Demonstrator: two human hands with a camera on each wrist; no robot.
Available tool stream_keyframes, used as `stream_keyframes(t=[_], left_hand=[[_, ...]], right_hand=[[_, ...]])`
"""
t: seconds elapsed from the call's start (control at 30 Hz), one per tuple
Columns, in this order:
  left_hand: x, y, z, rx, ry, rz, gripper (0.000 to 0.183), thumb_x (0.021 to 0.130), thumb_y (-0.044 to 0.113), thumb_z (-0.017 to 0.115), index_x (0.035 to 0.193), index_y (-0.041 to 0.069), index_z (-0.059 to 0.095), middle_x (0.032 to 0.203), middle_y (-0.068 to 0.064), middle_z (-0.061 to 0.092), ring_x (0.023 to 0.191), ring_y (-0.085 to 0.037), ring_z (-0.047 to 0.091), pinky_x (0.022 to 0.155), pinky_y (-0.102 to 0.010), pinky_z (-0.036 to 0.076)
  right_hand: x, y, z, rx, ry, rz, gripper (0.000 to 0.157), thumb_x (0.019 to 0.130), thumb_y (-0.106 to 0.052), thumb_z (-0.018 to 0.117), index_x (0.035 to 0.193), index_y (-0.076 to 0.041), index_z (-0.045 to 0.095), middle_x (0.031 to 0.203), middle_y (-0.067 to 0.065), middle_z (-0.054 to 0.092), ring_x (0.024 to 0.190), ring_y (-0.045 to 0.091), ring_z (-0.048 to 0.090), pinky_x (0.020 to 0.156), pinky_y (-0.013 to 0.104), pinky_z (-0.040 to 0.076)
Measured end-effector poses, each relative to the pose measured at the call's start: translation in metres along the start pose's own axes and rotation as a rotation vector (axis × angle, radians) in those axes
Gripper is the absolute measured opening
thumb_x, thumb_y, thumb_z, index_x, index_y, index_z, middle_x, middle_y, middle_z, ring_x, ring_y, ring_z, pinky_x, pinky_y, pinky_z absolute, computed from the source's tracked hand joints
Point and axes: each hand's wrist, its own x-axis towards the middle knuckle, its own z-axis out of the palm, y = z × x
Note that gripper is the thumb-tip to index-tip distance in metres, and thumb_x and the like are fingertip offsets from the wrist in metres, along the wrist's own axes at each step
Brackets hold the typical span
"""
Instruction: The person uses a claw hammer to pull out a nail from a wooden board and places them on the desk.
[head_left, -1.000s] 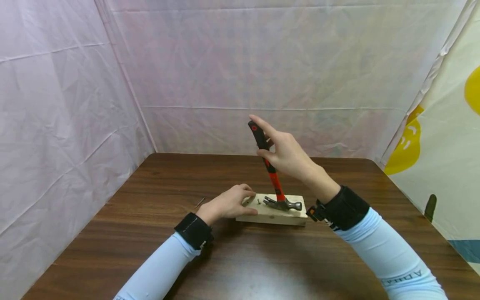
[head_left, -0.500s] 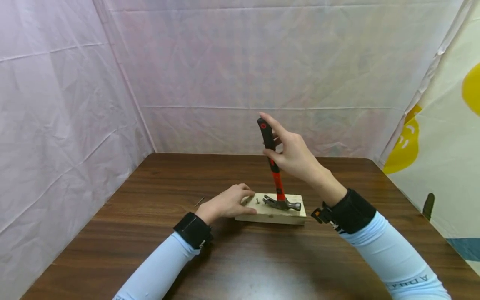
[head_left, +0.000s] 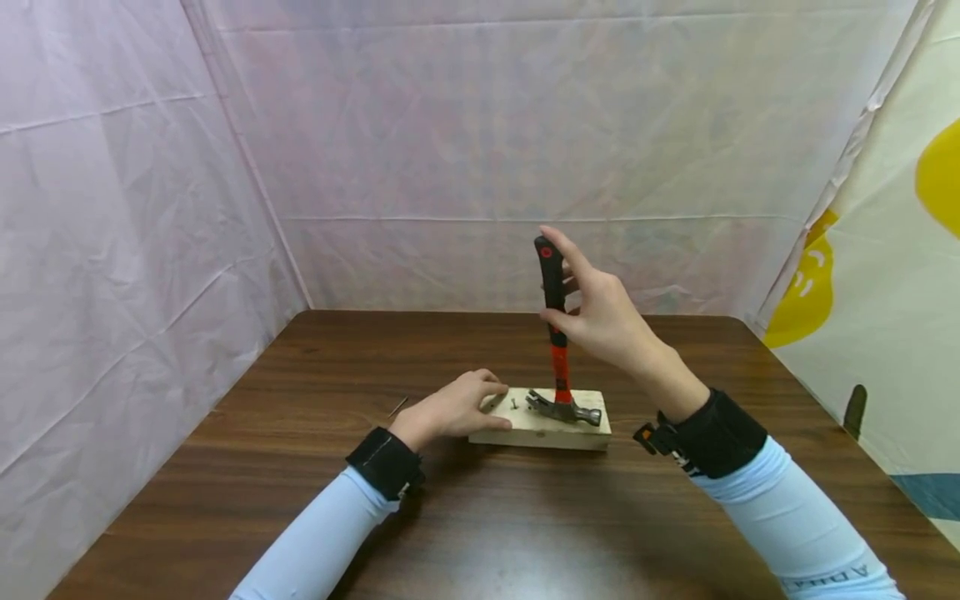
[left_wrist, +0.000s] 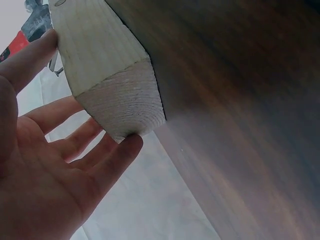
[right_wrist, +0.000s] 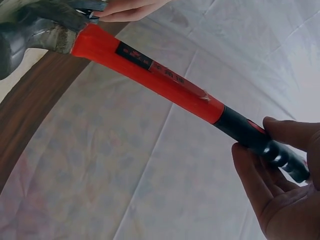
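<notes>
My left hand [head_left: 457, 405] grips the left end of a pale wooden block [head_left: 542, 438] on the table. In the left wrist view the thumb lies along one side of the block [left_wrist: 102, 50], with fingers behind it and at its end face. A claw hammer [head_left: 561, 371] with a red and black handle rests its steel head on the block's top, handle almost upright. Near the handle's upper end, my right hand [head_left: 603, 315] holds the black grip between thumb and fingers. A small nail [head_left: 514, 403] stands in the block, left of the claw.
A loose nail [head_left: 398, 407] lies on the brown wooden table [head_left: 300, 467], left of the block and behind my left wrist. Pale cloth sheets [head_left: 480, 125] hang along the table's back and left; a sheet with yellow shapes [head_left: 806, 292] hangs at the right.
My right hand has swung the hammer's handle from a leftward lean over to the right, nearly upright. The hammer head stays on the block. My left hand keeps its place.
</notes>
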Motion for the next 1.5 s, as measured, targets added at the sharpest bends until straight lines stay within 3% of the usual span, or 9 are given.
stream_keyframes(t=[0.33,1.03,1.3,1.5], left_hand=[[0.001,-0.004,0.001,-0.007,0.003,-0.003,0.064,0.091,0.044,0.07,0.14,0.006,0.054,0.132,-0.009,0.05,0.122,-0.023,0.049,0.098,-0.031,0.039],[0.004,-0.002,0.0,-0.03,-0.021,-0.004,0.064,0.091,0.044,0.07,0.141,0.007,0.054,0.134,-0.009,0.048,0.123,-0.024,0.049,0.098,-0.032,0.04],[0.004,-0.003,0.002,-0.009,0.007,0.021,0.062,0.09,0.041,0.071,0.138,0.004,0.056,0.131,-0.011,0.05,0.121,-0.025,0.05,0.099,-0.031,0.039],[0.004,-0.003,0.002,-0.01,0.001,0.011,0.062,0.09,0.041,0.071,0.138,0.005,0.056,0.132,-0.01,0.05,0.122,-0.025,0.05,0.099,-0.031,0.039]], right_hand=[[-0.007,0.0,-0.004,0.042,0.019,0.031,0.108,0.082,0.003,0.078,0.157,-0.04,0.012,0.102,0.002,0.059,0.093,0.02,0.064,0.067,0.021,0.052],[-0.022,0.005,-0.008,0.101,0.085,0.011,0.107,0.082,0.006,0.076,0.157,-0.037,0.014,0.105,0.004,0.062,0.094,0.023,0.065,0.067,0.023,0.053],[-0.029,0.008,-0.009,0.15,0.128,-0.01,0.105,0.08,0.012,0.075,0.158,-0.026,0.016,0.103,0.008,0.061,0.092,0.025,0.065,0.07,0.026,0.054],[-0.03,-0.014,-0.016,0.16,0.146,-0.027,0.099,0.078,0.02,0.072,0.157,-0.008,0.018,0.103,0.018,0.06,0.089,0.035,0.064,0.072,0.03,0.054]])
